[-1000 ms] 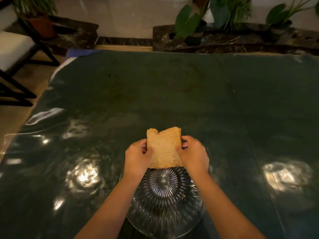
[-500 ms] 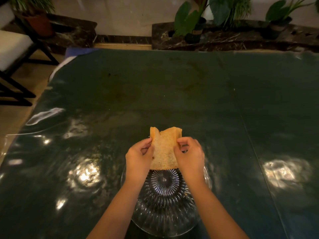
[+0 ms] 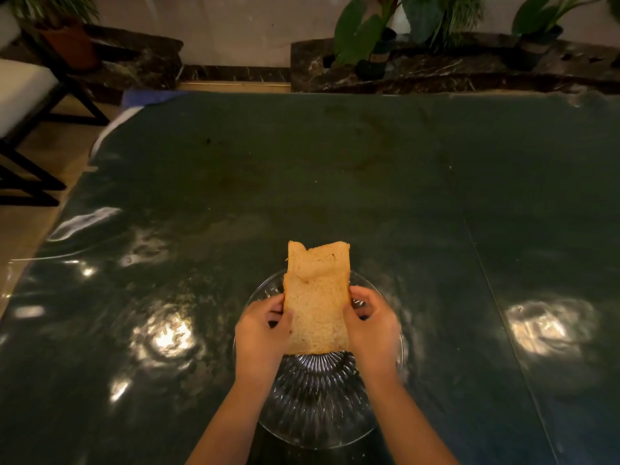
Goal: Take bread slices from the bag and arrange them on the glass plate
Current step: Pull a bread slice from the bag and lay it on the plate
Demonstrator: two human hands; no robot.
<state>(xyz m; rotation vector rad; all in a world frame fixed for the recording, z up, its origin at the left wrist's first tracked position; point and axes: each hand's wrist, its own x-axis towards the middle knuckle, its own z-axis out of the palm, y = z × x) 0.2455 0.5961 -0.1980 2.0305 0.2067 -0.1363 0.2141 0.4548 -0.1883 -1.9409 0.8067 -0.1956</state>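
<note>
A tan bread slice with a dented top edge is held upright and tilted over the far half of a ribbed glass plate. My left hand pinches its left edge and my right hand pinches its right edge. A second slice seems to lie behind the front one, showing at the top. The plate sits on the dark green table near me. No bread bag is in view.
The dark table is covered with a glossy clear sheet that reflects lights. A chair stands off the left edge. Potted plants line a marble ledge beyond the far edge.
The bread has risen and stands taller between my hands, which have slid down to its lower edges. The plate shows farther from me than before.
</note>
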